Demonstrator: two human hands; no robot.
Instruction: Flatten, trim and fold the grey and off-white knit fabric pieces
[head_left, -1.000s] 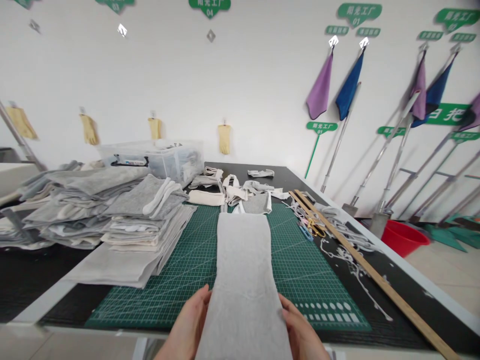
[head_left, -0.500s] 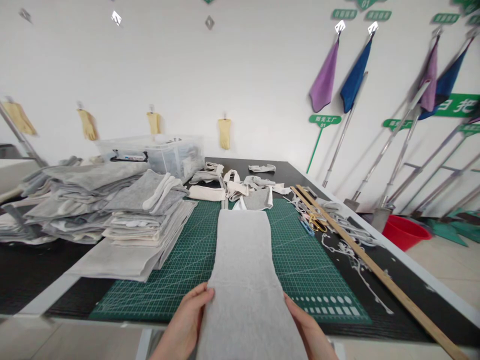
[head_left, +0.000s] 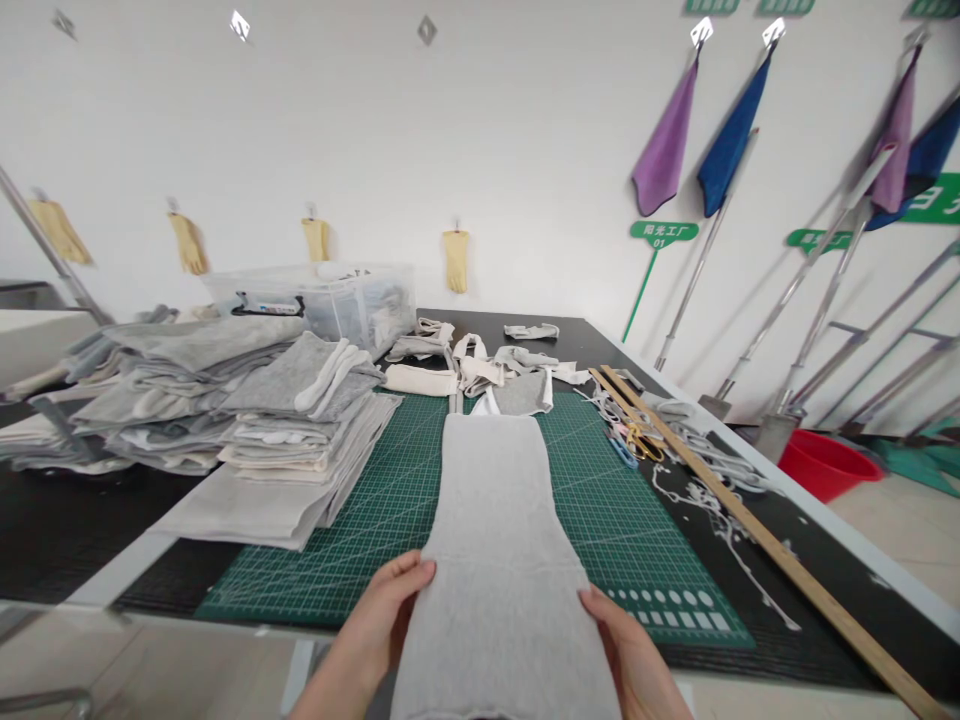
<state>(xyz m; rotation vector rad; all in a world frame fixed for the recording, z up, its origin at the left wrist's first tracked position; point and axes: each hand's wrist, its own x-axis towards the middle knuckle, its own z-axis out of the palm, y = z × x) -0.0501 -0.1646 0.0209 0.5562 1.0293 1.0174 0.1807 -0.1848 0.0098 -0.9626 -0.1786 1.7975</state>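
A long piece of light grey fabric [head_left: 499,540] lies lengthwise before me, its far end on the green cutting mat [head_left: 330,570] and its near end over the table's front edge. My left hand [head_left: 390,610] grips its left side, thumb on top and fingers underneath. On the opposite side my right hand [head_left: 626,640] pinches the right edge the same way. Most of the fingers are hidden below the cloth. Beyond its far end lie fabric offcuts [head_left: 525,390] in grey and cream.
Stacked grey fabric pieces [head_left: 300,440] stand on the left, with a clear plastic bin [head_left: 337,300] behind them. Along the right run a wooden strip [head_left: 720,490], scissors [head_left: 637,440] and loose cord scraps [head_left: 720,520]. A red bucket [head_left: 825,465] stands on the floor beyond the table.
The fabric's near end has come into view at the bottom, and its near part looks wider between my hands. The view has shifted slightly; both hands keep their hold.
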